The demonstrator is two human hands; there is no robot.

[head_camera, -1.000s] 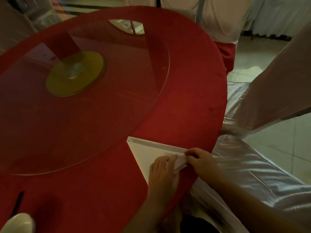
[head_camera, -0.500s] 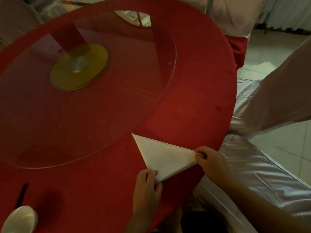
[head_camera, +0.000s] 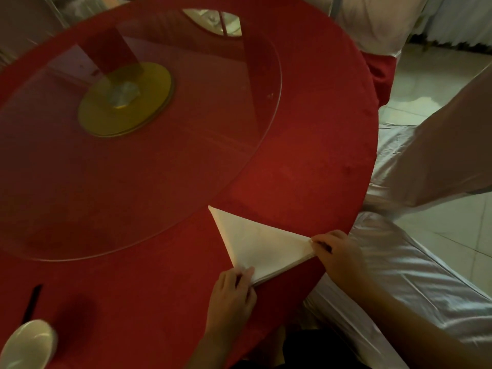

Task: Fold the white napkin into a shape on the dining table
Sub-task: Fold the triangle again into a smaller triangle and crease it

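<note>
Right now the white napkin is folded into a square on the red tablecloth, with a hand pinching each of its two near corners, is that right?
Not quite. The head view shows the white napkin folded into a triangle, not a square. The rest holds: it lies on the red tablecloth, with the left hand and the right hand each pinching a near corner.

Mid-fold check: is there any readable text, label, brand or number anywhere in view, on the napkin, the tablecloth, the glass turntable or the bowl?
None can be read.
white napkin: plain, no print or tag visible.
red tablecloth: no lettering.
glass turntable and its gold hub: no marking shows.
white bowl: plain as far as the dim view tells.
</note>
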